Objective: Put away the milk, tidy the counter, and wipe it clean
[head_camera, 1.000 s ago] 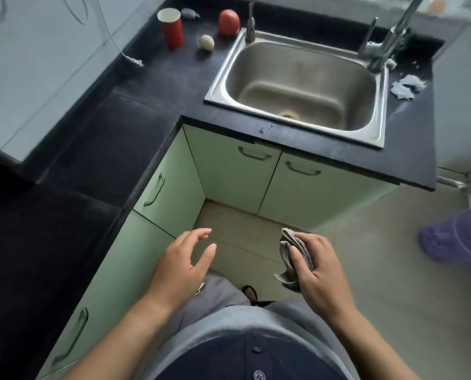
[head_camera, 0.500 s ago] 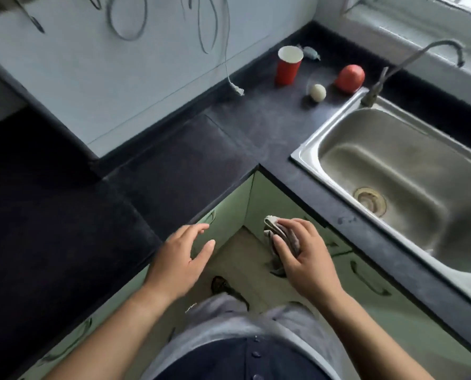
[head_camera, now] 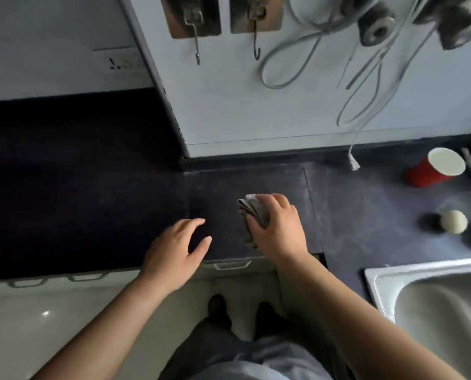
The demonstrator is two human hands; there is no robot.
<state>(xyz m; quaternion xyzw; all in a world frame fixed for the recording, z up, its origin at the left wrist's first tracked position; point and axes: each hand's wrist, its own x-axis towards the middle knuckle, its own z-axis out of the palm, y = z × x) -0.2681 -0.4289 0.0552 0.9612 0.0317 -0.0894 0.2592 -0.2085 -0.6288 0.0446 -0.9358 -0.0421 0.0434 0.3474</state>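
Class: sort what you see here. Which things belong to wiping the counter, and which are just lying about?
In use: right hand, grey cloth, dark counter, left hand.

Lying about: red cup, pale ball, sink, wall hooks, cable.

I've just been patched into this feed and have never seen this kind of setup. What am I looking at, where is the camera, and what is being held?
There is no machine here: a person works with two bare hands, and the single camera sits on their head, looking forward and down. That is why you see forearms, legs and shoes at the bottom.

The right hand grips a bunched grey cloth over the dark counter. The left hand is open and holds nothing, just above the counter's front edge.

On the counter to the right stand a red cup and a small pale ball-shaped thing. A steel sink is at the lower right. Hooks and cables hang on the wall. No milk is in view.
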